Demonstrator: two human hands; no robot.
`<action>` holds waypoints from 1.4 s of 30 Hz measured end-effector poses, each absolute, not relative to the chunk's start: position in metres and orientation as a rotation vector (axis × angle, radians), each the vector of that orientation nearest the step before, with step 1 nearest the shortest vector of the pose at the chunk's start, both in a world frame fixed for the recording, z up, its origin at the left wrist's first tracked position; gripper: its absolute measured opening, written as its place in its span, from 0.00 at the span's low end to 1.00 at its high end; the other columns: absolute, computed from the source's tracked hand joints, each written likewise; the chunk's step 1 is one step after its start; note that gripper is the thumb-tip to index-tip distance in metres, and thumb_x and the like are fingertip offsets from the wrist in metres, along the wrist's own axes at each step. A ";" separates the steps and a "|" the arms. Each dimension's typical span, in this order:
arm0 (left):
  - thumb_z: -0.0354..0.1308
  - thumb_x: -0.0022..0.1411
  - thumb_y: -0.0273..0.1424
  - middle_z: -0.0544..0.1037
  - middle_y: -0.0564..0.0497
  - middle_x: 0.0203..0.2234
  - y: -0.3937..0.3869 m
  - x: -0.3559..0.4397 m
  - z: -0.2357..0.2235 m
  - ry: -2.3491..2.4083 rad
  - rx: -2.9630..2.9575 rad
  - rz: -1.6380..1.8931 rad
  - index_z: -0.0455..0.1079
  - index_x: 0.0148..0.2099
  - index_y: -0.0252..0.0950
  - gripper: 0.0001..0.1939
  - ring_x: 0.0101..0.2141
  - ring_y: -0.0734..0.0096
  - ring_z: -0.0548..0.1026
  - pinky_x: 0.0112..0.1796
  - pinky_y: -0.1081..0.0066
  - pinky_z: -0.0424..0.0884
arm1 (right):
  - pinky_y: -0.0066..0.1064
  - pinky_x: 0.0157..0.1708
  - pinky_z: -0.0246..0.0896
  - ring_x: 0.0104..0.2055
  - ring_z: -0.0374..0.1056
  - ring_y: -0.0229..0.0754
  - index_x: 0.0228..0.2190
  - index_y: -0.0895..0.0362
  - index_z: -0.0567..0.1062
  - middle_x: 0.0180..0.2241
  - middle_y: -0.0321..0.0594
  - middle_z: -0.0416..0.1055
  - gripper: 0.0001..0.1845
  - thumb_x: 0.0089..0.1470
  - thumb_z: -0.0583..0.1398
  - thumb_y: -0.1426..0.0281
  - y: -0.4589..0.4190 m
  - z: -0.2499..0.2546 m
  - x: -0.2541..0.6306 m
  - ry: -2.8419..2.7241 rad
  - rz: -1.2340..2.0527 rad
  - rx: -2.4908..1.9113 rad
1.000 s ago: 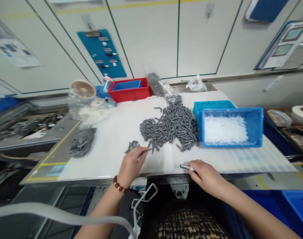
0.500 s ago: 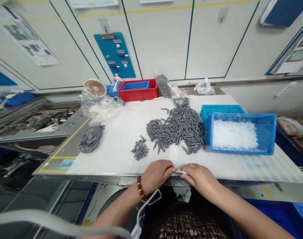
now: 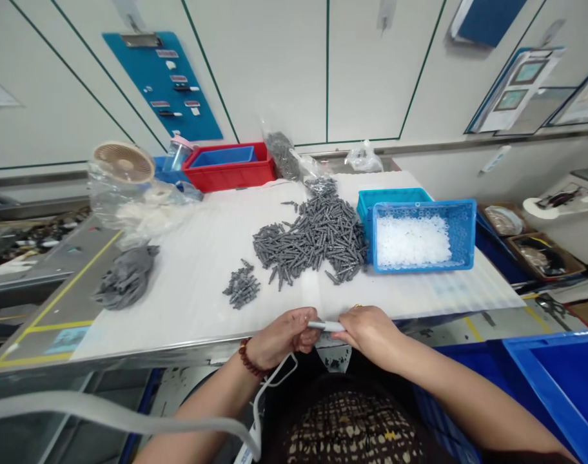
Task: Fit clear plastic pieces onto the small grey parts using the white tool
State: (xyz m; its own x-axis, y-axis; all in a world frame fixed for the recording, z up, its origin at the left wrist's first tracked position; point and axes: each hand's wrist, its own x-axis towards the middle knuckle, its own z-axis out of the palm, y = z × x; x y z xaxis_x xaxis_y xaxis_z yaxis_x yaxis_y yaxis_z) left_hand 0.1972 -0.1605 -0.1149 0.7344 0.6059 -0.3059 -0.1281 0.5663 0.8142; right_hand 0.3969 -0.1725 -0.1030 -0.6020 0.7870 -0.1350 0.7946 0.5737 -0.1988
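Observation:
Between my two hands is a slim pen-like rod (image 3: 327, 326), grey at its left part and white toward the right. My left hand (image 3: 290, 330) is closed around the grey end. The fingers of my right hand (image 3: 370, 333) pinch the white end, and their grip partly covers it. Both hands are over the table's front edge. Beyond them lies a large heap of small grey pointed parts (image 3: 318, 235), with a smaller pile of such parts (image 3: 242, 285) to its left. A blue bin (image 3: 424, 266) holding many small translucent white pieces (image 3: 410, 240) stands to the right.
A teal bin (image 3: 395, 195) is behind the blue one. Along the back are a red bin (image 3: 226, 180), bags of parts (image 3: 282, 154) and a beige fan (image 3: 124, 162). Grey cloth or gloves (image 3: 127, 277) lie left. A white cable (image 3: 129, 415) crosses the lower left.
The view has turned right, so the table's things appear further left. My hands are slightly further apart, with more of the rod showing between them, its grey part now visible.

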 end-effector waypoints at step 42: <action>0.52 0.61 0.32 0.78 0.51 0.26 -0.163 0.203 -0.095 1.099 1.877 0.938 0.71 0.38 0.35 0.09 0.25 0.74 0.76 0.28 0.76 0.74 | 0.25 0.27 0.45 0.26 0.58 0.36 0.27 0.56 0.66 0.24 0.34 0.64 0.09 0.59 0.51 0.70 -0.174 -0.097 0.422 2.863 -0.950 1.750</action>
